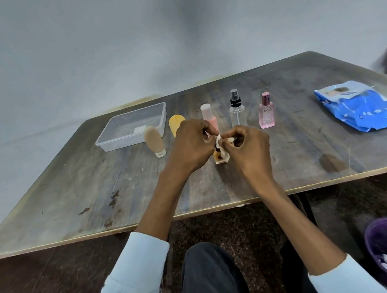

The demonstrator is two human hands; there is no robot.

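Currently I log: left hand (190, 144) grips one small bottle (218, 159), right hand (247, 145) pinches one wipe (224, 152) against it, fingers curled; five containers (237, 114) stand farther off.

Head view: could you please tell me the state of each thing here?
Small bottle, upright, gripped by left hand.
Wipe, crumpled, pinched by right hand against the bottle.
Clear tray, lidless.
Tan tube, standing on its cap.
Yellow tube, partly hidden behind left hand.
Pink bottle, upright, capped.
Spray bottle, upright, capped.
Perfume bottle, upright, capped.
Wipes pack, lying flat.
Purple bin, holding crumpled white scraps.
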